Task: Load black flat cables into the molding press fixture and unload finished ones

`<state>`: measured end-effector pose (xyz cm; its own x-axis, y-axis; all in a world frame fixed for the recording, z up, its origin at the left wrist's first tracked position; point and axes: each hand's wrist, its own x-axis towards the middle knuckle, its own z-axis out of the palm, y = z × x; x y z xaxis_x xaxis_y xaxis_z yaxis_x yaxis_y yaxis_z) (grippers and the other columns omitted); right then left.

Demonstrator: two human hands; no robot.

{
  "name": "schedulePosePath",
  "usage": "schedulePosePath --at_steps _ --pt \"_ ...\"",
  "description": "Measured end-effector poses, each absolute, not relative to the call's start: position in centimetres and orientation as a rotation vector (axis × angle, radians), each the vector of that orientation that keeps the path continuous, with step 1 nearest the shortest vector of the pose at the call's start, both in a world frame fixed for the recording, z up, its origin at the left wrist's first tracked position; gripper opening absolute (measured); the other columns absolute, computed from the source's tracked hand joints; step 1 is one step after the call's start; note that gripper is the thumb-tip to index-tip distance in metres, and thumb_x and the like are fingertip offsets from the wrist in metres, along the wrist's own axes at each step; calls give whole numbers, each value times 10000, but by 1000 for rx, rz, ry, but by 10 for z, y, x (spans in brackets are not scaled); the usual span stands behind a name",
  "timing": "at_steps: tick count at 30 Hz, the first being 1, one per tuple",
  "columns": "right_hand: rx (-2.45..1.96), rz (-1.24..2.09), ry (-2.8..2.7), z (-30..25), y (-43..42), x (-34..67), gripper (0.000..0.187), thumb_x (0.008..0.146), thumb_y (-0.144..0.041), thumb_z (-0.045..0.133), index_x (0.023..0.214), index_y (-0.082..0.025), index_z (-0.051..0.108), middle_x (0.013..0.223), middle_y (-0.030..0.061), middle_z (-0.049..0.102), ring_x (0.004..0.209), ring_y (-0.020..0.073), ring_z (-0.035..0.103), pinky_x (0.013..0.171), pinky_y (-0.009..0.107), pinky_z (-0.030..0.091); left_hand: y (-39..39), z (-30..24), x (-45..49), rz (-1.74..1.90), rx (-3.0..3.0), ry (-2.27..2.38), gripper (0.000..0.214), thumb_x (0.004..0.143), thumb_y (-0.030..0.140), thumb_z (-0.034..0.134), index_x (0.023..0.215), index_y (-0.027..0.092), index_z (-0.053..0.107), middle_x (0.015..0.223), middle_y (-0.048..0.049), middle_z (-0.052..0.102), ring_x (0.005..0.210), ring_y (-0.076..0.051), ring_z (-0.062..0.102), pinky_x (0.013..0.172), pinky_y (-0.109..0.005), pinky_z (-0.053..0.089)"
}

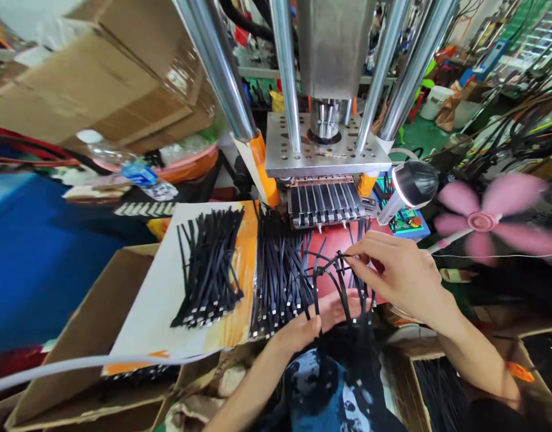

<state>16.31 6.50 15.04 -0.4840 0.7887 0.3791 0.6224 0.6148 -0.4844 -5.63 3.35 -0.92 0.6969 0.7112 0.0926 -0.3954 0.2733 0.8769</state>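
Note:
My left hand [318,318] lies palm up under a bunch of short black cables [336,282], its fingers spread between the strands. My right hand [399,270] reaches in from the right and pinches the tops of those cables between thumb and fingers. Just behind the hands sits a black slotted mould [325,204] on a red plate, under the metal press [327,144] with its steel columns. To the left, a large pile of black cables with metal tips [276,276] lies flat. Another stack of cables [210,267] rests on a white and orange board [154,312].
A pink fan [480,221] spins at the right beside a black lamp head [413,183]. Open cardboard boxes [91,336] stand at lower left and lower right. A big cardboard box [105,72] and a plastic bottle [132,168] sit at upper left above a blue surface.

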Motion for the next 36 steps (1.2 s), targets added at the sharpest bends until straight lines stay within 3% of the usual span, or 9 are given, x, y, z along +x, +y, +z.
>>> schedulePosePath --at_steps 4,7,10,13,18,22,25,31,36 --pt "-1268 436 -2265 132 58 158 129 1049 -196 649 989 -203 763 860 -3 719 704 131 613 661 268 427 5 -15 -23 580 808 283 734 874 826 673 1211 176 704 881 -84 731 801 -233 725 914 -432 581" --pt "-1277 353 -2150 123 63 169 178 1058 -232 630 951 -208 770 822 -1 721 691 141 625 649 270 437 -3 -10 -22 550 830 508 537 995 710 613 897 182 622 566 87 411 463 -84 413 655 -285 524" --pt "-1367 -79 -1575 105 69 215 226 1050 -344 627 980 -188 773 853 29 736 736 170 651 698 289 490 -4 -7 -30 512 865 529 532 1006 692 613 813 205 520 551 137 237 420 -56 240 541 -241 442" --pt "-1598 -270 -1052 66 51 292 412 984 -521 659 1083 -138 776 880 64 747 698 184 628 696 325 515 -3 -10 -38 452 891 464 524 1012 685 607 852 189 553 556 120 344 430 -60 316 605 -264 496" --pt "-2244 297 -969 -17 -60 351 604 748 -724 751 949 -158 815 847 139 764 642 237 622 634 381 513 3 -10 -50 288 1064 352 483 1071 626 535 1034 154 630 658 24 595 609 -124 584 702 -257 505" --pt "-1793 1257 -798 -42 -114 276 668 821 -782 734 1110 -185 817 636 -11 533 470 91 292 440 238 220 14 -1 -62 126 1245 249 491 1099 590 486 1167 142 672 837 -52 711 774 -154 653 774 -256 519" --pt "-1253 1739 -695 -41 -92 196 826 692 -839 838 1255 -236 796 789 16 584 528 68 268 459 217 169 21 5 -74 5 1302 128 529 1099 593 454 1259 149 691 903 -108 765 807 -201 714 776 -297 573" --pt "-985 2072 -707 -33 -13 99 611 722 -718 901 1095 -239 830 846 33 643 621 107 456 499 218 314 16 12 -117 -64 1291 346 450 1021 558 603 747 242 769 682 -58 779 606 -239 733 645 -331 595" --pt "-1096 2115 -1170 -3 42 63 547 800 -664 866 1122 -225 821 837 18 677 591 93 466 479 211 322 -29 13 -168 345 1023 852 344 987 547 673 912 236 801 735 -50 810 645 -241 756 694 -333 600"
